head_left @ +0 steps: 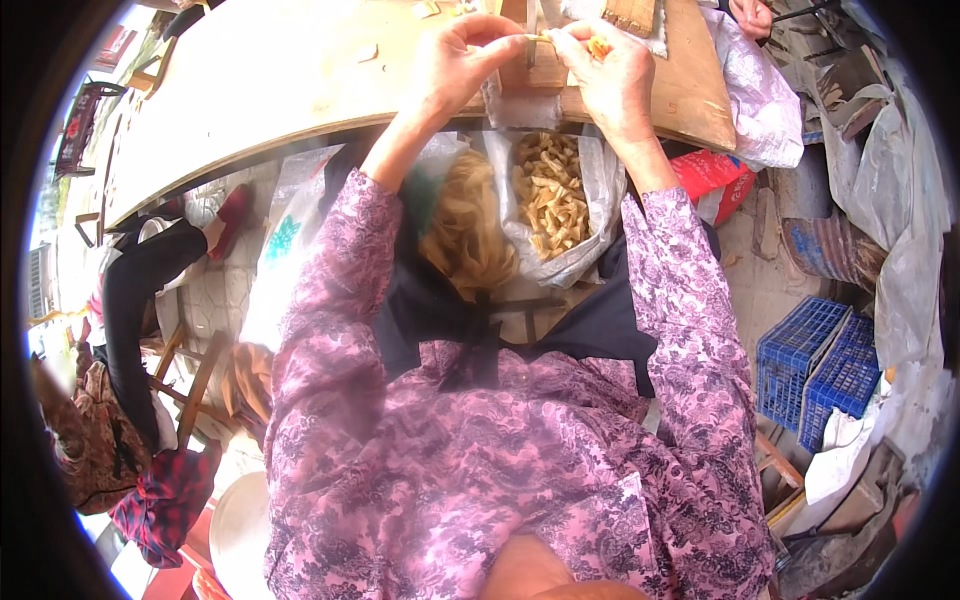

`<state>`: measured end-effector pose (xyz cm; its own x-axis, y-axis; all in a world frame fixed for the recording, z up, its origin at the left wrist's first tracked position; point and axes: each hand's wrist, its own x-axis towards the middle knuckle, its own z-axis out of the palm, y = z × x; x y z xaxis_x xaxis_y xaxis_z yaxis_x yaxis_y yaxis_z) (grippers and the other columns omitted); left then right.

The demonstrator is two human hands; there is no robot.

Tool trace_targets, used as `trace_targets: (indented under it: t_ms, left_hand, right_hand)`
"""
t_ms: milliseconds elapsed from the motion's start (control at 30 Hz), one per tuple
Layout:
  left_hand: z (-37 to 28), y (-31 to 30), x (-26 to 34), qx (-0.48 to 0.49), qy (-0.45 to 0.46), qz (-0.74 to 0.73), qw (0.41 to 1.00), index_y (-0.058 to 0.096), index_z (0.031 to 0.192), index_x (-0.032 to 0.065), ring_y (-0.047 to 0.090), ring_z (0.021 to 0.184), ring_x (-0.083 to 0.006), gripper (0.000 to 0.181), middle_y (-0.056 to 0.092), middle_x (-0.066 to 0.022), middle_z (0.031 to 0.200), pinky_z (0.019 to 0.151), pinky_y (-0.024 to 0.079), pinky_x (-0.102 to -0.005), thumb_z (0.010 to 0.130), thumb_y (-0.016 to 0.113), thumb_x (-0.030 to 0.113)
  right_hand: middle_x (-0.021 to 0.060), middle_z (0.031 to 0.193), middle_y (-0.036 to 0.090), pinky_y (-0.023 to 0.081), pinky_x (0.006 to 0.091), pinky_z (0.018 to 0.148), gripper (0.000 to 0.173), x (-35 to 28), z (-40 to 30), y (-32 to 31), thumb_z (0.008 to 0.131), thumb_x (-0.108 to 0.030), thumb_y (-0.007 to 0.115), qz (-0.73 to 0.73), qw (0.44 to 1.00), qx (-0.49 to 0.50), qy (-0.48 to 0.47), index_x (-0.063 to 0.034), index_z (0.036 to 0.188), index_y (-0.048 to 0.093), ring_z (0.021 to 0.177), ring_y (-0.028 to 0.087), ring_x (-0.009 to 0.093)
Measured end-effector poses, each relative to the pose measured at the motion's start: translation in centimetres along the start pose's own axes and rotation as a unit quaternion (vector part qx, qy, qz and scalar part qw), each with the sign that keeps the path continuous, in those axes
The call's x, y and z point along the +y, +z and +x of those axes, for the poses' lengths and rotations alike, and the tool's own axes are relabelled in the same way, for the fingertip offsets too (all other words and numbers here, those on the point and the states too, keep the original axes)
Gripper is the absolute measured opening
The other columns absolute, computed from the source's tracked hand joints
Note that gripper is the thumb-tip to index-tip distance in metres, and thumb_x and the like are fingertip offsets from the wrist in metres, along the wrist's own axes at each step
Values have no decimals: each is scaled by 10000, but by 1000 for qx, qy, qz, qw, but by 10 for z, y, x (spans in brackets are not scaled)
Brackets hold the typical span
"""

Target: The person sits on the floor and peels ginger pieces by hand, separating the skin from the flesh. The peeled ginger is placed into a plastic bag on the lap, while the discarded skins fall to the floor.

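Both hands are raised over the near edge of a wooden table (337, 82). My left hand (469, 64) pinches one end of a thin yellowish strip (537, 37) between thumb and forefinger. At the strip's other end are the fingertips of my right hand (611, 71). The strip lies across an upright metal blade (532, 46), which stands at a wooden block (544, 75). A small orange-yellow piece (598, 48) shows among the right fingers. Whether the blade has cut into the strip is too small to tell. A pale cloth (521, 109) hangs under the block.
Below the table edge stand an open white sack (600, 217) of tan dried pieces (553, 195) and a bag of brownish strips (469, 225). Another wooden block (628, 15) lies at the back. Blue plastic crates (802, 360) are at right. Another person's leg (139, 277) shows at left, a hand (751, 16) top right.
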<state>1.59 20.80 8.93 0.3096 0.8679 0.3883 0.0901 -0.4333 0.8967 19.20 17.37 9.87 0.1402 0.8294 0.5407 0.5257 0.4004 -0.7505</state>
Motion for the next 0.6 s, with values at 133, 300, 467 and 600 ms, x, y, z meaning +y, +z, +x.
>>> trace_targets:
  t_ms: [133, 300, 467, 600]
  left_hand:
    - [4, 4, -16, 17, 15, -19, 1000, 672, 912, 36, 573, 699, -58, 173, 655, 0, 779, 655, 470, -203, 817, 683, 179]
    - [5, 8, -16, 17, -28, -33, 999, 669, 920, 32, 574, 717, -58, 155, 651, -7, 791, 660, 473, -213, 827, 661, 155]
    - [0, 4, -22, 86, -27, 14, 996, 663, 871, 13, 593, 663, -79, 124, 655, -36, 726, 636, 497, -230, 788, 662, 105]
    - [30, -35, -9, 152, 47, 79, 984, 666, 908, 9, 561, 669, -76, 205, 637, -26, 748, 623, 461, -211, 839, 671, 202]
  right_hand:
    - [56, 540, 586, 440, 296, 504, 183, 1, -1, 3, 788, -246, 689, -8, 1000, 1, 3, -64, 776, 667, 504, 583, 163]
    - [98, 617, 610, 456, 332, 543, 169, -5, 0, 2, 783, -225, 664, -55, 998, -11, -2, -57, 776, 651, 574, 605, 242]
    - [92, 685, 624, 449, 318, 540, 110, 3, -12, -3, 801, -169, 650, -46, 997, -11, 64, -59, 800, 639, 592, 597, 202]
    - [-34, 674, 569, 401, 186, 498, 92, -11, -37, -27, 866, -89, 632, 133, 984, 21, 117, 3, 860, 642, 573, 495, 22]
